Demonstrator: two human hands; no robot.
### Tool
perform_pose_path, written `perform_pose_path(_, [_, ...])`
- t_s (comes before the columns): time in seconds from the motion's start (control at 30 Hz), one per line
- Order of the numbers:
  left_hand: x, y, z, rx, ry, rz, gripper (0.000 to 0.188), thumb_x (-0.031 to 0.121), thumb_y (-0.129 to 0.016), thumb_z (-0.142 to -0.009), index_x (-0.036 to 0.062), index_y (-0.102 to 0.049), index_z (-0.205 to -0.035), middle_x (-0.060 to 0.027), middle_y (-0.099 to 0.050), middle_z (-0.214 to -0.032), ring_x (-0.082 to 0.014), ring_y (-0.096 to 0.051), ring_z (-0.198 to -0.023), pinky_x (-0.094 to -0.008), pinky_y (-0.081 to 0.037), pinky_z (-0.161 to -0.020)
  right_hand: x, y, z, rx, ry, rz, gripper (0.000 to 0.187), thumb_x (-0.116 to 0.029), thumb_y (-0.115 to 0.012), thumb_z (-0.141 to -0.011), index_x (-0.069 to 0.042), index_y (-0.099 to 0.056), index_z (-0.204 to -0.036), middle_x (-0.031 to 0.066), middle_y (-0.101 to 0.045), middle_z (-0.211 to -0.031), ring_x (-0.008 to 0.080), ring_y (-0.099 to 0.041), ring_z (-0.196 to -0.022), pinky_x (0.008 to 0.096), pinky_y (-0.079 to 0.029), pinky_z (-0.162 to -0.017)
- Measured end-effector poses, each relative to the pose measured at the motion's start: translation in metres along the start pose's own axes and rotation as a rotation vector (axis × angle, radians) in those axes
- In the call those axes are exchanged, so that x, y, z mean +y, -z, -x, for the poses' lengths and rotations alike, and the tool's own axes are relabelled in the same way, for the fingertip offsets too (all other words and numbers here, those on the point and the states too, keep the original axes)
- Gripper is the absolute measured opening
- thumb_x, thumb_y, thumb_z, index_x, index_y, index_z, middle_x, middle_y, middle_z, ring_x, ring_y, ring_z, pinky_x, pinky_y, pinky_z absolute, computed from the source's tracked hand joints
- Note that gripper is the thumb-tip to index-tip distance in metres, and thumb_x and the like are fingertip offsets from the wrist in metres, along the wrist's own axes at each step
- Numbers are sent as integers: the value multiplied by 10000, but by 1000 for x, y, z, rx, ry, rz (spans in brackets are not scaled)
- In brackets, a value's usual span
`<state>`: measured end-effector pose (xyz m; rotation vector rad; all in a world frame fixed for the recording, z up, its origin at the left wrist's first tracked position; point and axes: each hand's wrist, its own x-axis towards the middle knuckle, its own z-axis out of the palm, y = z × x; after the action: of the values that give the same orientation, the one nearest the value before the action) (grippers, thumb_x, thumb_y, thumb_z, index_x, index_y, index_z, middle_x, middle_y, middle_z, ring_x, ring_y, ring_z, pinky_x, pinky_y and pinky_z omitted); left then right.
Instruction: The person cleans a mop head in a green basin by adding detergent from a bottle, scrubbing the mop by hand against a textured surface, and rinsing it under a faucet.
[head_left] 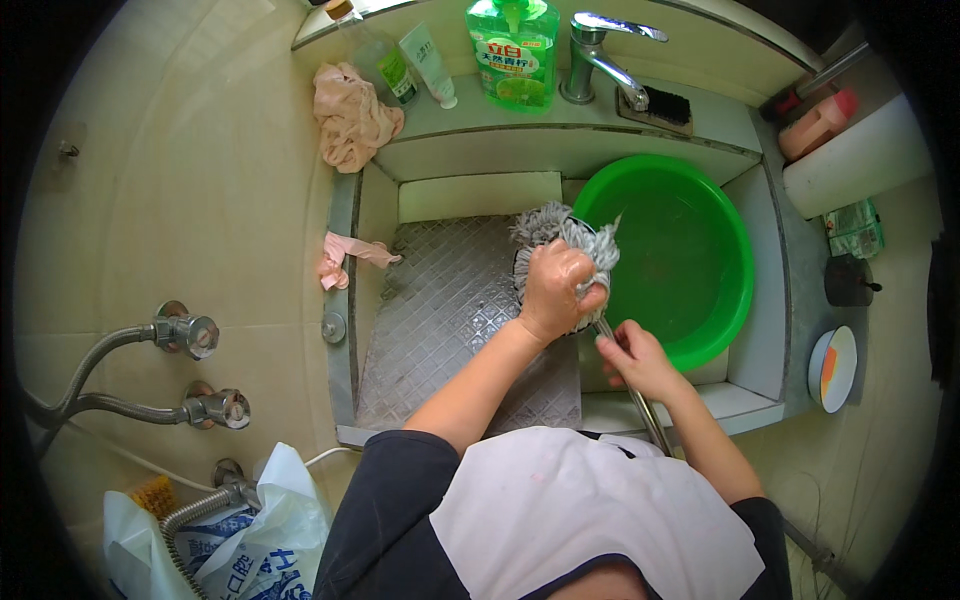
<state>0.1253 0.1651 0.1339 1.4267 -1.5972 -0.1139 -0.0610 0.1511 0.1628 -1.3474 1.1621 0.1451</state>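
Note:
A mop head of grey-white strands (pixel 545 222) is held over the sink, beside the rim of a green basin (pixel 740 300) with cloudy water in it. My left hand (pixel 560 290) is closed around a bunch of the wet strands. Just below, my right hand (pixel 640 360) grips the metal mop handle (pixel 650 415), which slopes down toward my body. Under the mop, a ridged grey washboard slab (pixel 440 310) fills the left half of the sink. Part of the mop head is hidden behind my left hand.
Along the back ledge stand a green soap bottle (pixel 512 60), a white tube (pixel 428 62), a chrome faucet (pixel 600 60) and a brush (pixel 655 108). Pink cloth (pixel 352 118) lies at the left corner. A bowl (pixel 832 368) sits on the right edge, and plastic bags (pixel 270 520) hang lower left.

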Motion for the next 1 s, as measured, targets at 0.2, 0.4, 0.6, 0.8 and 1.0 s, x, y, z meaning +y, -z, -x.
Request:
perform_pose_path(0.2, [15, -14, -3, 46, 19, 202, 121, 61, -620, -659, 77, -518, -723, -84, -491, -687, -276, -465, -665, -357, -369, -631, -3, 4, -31, 103, 493, -259, 648, -398, -656, -805, 6, -394, -1239, 113, -535, -1120, 184, -533, -1014, 311, -446, -846])
perform_pose_path(0.4, [-18, 3, 0, 302, 559, 523, 186, 206, -539, -876, 30, -573, -825, -93, -569, -817, -204, -543, -780, -307, -427, -695, -10, -8, -37, 276, 608, -338, 510, -236, -674, -755, -60, -464, -1185, 12, -585, -927, 78, -524, -699, 216, -442, -545])
perform_pose_path(0.6, [-62, -6, -1, -156, 1286, 1447, 609, 581, -394, -882, 51, -565, -1130, -53, -631, -1008, -186, -600, -899, -326, -475, -825, -11, -7, -35, 230, 309, -401, 310, -265, -657, -761, -64, -595, -988, -9, -593, -812, 65, -498, -605, 210, -385, -423])
perform_pose_path(0.8, [-71, 12, -46, -130, 765, 1203, 388, 175, -645, -789, 33, -572, -1143, -57, -616, -1058, -185, -572, -983, -310, -438, -896, -6, -13, -49, 137, 257, -450, 383, -329, -644, -775, -84, -559, -1057, -14, -569, -849, 71, -484, -584, 213, -361, -408])
perform_pose_path(1.0, [-1, -5, 3, -285, 177, 134, 365, 208, -557, -804, 142, -583, -1162, -130, -442, -1318, -344, -354, -1254, -433, -267, -1036, 3, -9, -64, 96, 236, -461, 341, -326, -621, -798, -122, -540, -1058, -50, -533, -790, 45, -470, -609, 181, -349, -433])
